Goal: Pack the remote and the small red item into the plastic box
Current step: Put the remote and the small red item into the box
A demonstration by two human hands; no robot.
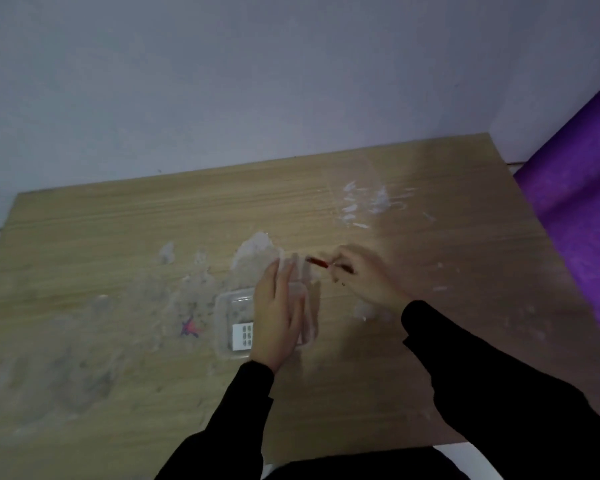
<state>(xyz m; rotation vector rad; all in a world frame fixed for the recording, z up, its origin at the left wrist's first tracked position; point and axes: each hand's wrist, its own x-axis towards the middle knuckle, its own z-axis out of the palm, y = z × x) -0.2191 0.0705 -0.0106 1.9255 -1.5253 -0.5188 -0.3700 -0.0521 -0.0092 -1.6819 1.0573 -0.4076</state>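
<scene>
A clear plastic box (224, 327) lies on the wooden table (118, 237) near the middle. Inside it rests a white remote (242, 337) with dark buttons, partly covered by my left hand (278, 317). That hand lies over the box with fingers stretched toward what looks like the box's raised clear lid (298, 268). My right hand (364, 275) is just right of the box and pinches a small red item (317, 262) that points left toward the lid. The picture is blurred.
White smears and worn patches mark the tabletop. A small red and blue mark (190, 329) sits left of the box. A purple mat or fabric (582, 209) runs along the right edge. A grey wall stands behind the table.
</scene>
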